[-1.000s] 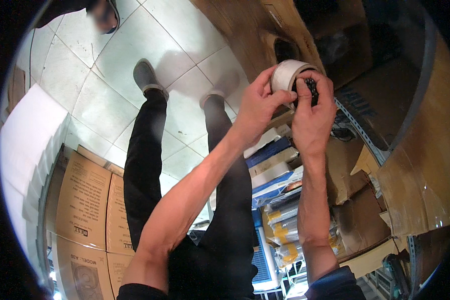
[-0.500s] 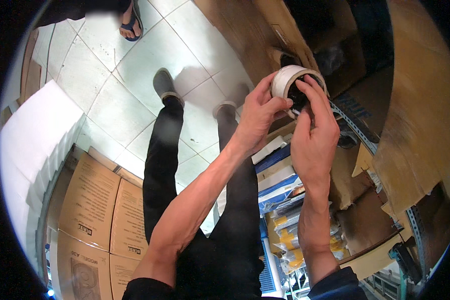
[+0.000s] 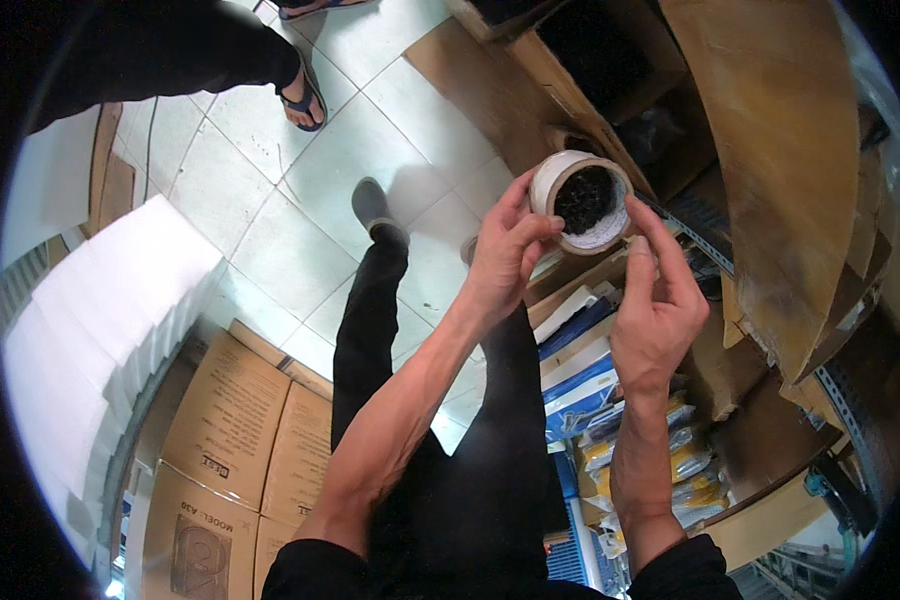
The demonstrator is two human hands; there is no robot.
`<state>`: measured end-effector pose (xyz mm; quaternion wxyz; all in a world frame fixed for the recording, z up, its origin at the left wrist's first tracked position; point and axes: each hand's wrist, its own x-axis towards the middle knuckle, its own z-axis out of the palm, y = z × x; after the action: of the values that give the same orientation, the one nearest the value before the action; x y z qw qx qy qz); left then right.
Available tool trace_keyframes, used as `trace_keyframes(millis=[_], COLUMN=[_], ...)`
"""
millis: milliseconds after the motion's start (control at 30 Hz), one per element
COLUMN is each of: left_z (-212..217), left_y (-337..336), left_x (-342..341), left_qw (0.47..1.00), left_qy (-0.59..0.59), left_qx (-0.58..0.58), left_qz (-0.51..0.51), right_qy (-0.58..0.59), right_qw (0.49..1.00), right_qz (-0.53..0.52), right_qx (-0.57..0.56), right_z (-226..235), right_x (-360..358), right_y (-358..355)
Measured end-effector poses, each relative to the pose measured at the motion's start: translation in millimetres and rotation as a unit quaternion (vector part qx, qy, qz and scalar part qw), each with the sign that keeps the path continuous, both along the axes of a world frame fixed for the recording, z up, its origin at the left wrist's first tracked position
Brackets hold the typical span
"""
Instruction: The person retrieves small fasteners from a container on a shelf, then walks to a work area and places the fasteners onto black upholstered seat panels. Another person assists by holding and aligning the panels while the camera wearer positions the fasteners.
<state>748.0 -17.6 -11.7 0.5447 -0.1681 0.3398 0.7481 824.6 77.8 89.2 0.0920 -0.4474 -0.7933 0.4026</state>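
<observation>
My left hand point(image 3: 505, 245) grips the near-left side of a white round pot point(image 3: 547, 185), thumb over its rim and fingers behind its wall. The pot is tilted so that its opening faces me, with dark, crumbly-looking stuff point(image 3: 585, 200) inside. White shows on the lower inner wall. Beside the right rim is my right hand point(image 3: 660, 300), its thumb and forefinger close together and the other fingers curled. A tiny pale bit seems to show at the thumb tip, too small to name.
Brown cartons point(image 3: 218, 400) and stacked white foam sheets point(image 3: 120, 300) stand at left. A metal rack point(image 3: 850, 430) with cardboard point(image 3: 770, 150) and plastic-wrapped packs point(image 3: 685, 460) is at right. Another person's sandalled foot point(image 3: 305, 100) is on the tiled floor point(image 3: 250, 190) at far left.
My right hand's fingers have come out of the pot and moved down-right beside its rim. The pot's opening now faces me more. The other person's leg has come further into view.
</observation>
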Motion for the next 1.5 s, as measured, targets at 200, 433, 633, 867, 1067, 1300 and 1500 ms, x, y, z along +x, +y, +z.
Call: trace_keyframes(millis=[200, 433, 633, 867, 1067, 1300, 1500], left_z=[50.5, 93.5, 151.1, 234.0, 283.3, 320.0, 337.9], left_y=[-38.1, -41.0, -50.9, -75.1, -87.0, -81.4, -65.3], left_x=[-18.0, -20.3, -35.1, -56.2, -61.1, -67.0, -84.8], left_qw=[0.994, 0.999, 0.985, 0.968, 0.97, 0.965, 0.964], left_qy=[0.102, 0.018, 0.148, 0.224, 0.22, 0.233, 0.23], left_qx=[0.029, 0.013, -0.058, 0.018, 0.011, 0.1, 0.123], left_qz=[-0.002, 0.048, 0.061, 0.111, 0.102, 0.058, 0.05], right_qy=[0.041, -0.077, -0.247, -0.33, -0.209, -0.085, -0.027], right_qw=[0.992, 0.989, 0.941, 0.89, 0.793, 0.903, 0.87], right_qz=[-0.108, -0.066, 0.07, -0.026, -0.166, -0.167, -0.386], right_qx=[-0.051, -0.108, -0.223, -0.313, -0.548, -0.388, -0.305], right_z=[44.0, 48.9, -14.5, -57.7, -6.2, 15.5, -25.1], right_x=[36.7, 105.4, 203.0, 357.0, 322.5, 275.1, 313.1], right_y=[-5.9, -20.7, -60.5, -121.5, -129.0, -121.1, -122.9])
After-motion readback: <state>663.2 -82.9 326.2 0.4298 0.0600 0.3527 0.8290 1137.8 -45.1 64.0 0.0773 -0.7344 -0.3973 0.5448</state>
